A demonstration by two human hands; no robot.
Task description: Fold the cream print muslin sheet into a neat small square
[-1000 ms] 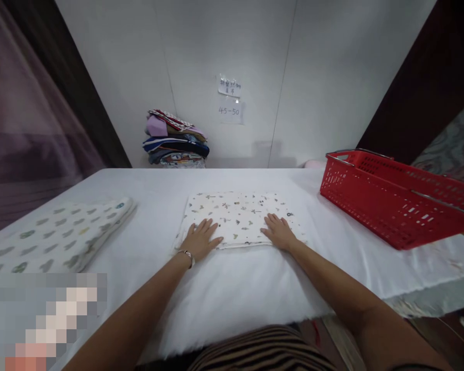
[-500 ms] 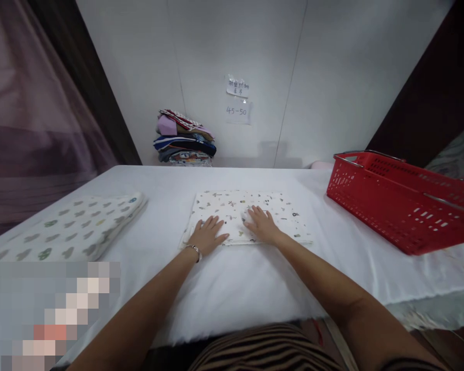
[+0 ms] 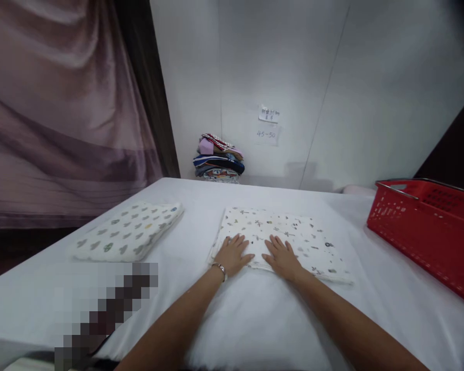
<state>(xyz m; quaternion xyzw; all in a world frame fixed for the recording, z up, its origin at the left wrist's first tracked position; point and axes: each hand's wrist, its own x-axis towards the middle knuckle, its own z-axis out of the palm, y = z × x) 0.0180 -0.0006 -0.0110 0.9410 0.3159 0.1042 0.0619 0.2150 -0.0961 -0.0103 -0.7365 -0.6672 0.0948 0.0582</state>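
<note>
A folded white cloth [image 3: 278, 226] with a small scattered print lies flat on the white-covered table [image 3: 263, 319] in front of me. My left hand [image 3: 232, 255], with a bracelet at its wrist, rests palm down on the cloth's near left part, fingers spread. Beside it, my right hand [image 3: 282, 257] lies flat on the near middle of the same cloth, fingers also apart. Neither hand grips anything. The cloth's near edge is partly covered by both hands.
To the left lies another folded white cloth [image 3: 129, 229] with grey cloud-like shapes. A red plastic basket [image 3: 425, 226] stands at the right. Behind the table's far edge is a pile of folded fabrics [image 3: 218, 159] against the wall. A pinkish curtain [image 3: 65, 113] hangs at left.
The view has swung left, so everything sits farther right and lower. My right hand has slid nearer to my left hand and the cloth's near edge. Both hands stay flat.
</note>
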